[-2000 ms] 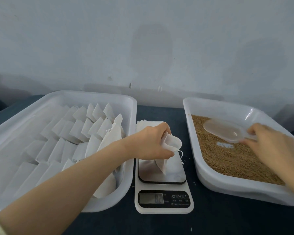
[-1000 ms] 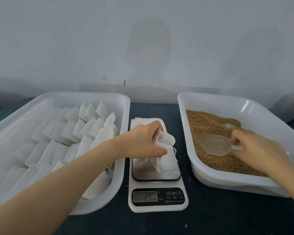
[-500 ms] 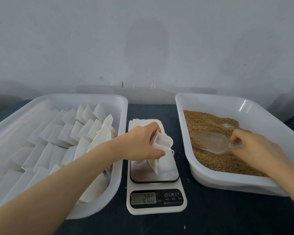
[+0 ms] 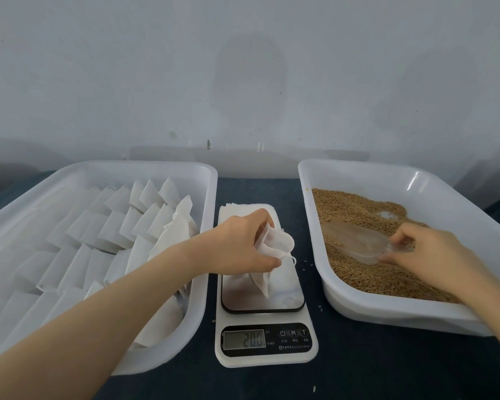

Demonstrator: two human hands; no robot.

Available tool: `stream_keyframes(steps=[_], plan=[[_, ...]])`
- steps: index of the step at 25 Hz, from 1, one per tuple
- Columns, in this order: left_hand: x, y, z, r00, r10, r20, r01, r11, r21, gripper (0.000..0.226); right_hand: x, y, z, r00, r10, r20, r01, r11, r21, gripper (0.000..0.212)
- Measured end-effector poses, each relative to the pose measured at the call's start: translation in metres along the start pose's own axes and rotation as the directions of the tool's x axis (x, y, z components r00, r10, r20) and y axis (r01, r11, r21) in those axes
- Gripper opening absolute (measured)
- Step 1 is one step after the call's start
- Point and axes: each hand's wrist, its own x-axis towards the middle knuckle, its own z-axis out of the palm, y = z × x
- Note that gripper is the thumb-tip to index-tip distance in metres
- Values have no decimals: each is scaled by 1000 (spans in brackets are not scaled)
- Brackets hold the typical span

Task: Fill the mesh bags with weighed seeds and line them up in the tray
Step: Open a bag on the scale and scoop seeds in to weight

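I lose the left tray [image 4: 127,165] past the frame's left edge; my forearm [image 4: 104,307] partly covers its nearest bags [image 4: 162,321]. The print beneath the scale [image 4: 267,360] buttons is too small to read.

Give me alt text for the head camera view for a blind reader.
The left hand holds a mesh bag open over a scale while the right hand grips a clear scoop in the seed tray. Rows of white bags lie in the left tray.
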Motion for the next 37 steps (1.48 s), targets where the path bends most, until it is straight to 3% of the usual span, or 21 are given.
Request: stream_keyframes(steps=[5, 16, 26, 32, 37], plan=[[0, 0, 0, 1000, 2, 3, -2, 1000, 1, 38, 4, 4, 3, 1000, 5, -13, -3, 995, 102, 22], [0, -1, 0, 1000, 16, 6, -16, 1000, -17, 38, 5, 6, 5, 1000, -6, -6, 7, 994, 107, 22], [1, -3, 0, 1000, 23, 8, -23, 1000, -7, 37, -1, -1, -10, 985, -28, -170, 61, 980, 188, 19], [3, -3, 0, 999, 32, -23, -32, 999, 0, 33, -24, -25, -33, 970, -156, -185, 198, 952, 234, 26], [3, -3, 0, 998, 47, -36, -47, 999, -19, 31, -35, -63, -60, 927, -354, -126, 368, 923, 110, 29]])
